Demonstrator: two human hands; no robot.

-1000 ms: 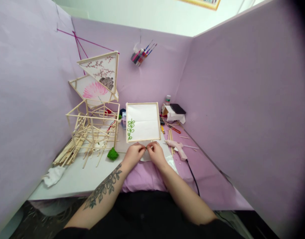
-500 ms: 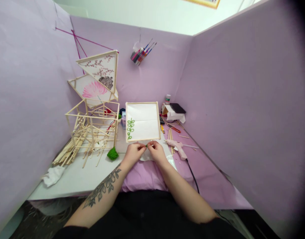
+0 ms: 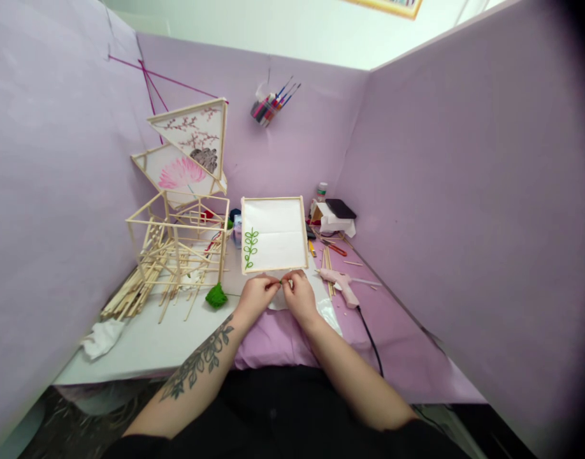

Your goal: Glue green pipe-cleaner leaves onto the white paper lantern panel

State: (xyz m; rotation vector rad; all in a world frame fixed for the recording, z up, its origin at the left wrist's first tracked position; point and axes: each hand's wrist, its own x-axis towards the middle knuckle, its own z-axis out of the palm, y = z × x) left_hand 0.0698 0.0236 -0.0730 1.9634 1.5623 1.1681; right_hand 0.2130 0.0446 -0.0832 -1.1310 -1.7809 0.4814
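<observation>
My left hand (image 3: 259, 292) and my right hand (image 3: 297, 290) meet fingertip to fingertip at the front of the table, both closed in a pinch. Between the tips a small bit of green yarn (image 3: 280, 282) shows, mostly covered by the fingers. A thin green strand runs from a green yarn ball (image 3: 216, 296), left of my left hand, toward that hand. Just beyond my fingers leans a square wooden frame (image 3: 307, 239) backed with white paper (image 3: 278, 223). Along the paper's left side stands a leafy green yarn sprig (image 3: 250, 248).
Left are an open stick framework (image 3: 176, 224), a pile of wooden sticks (image 3: 130, 293) and a crumpled tissue (image 3: 102, 338). A pink glue gun (image 3: 343, 285) with a black cord lies right, near orange-handled pliers (image 3: 337, 248). Painted panels (image 3: 180, 172) and a brush cup (image 3: 266, 111) hang behind.
My hands stay together in nearly the same place, with only slight finger movement. The strand between the yarn ball and my left hand now shows more clearly.
</observation>
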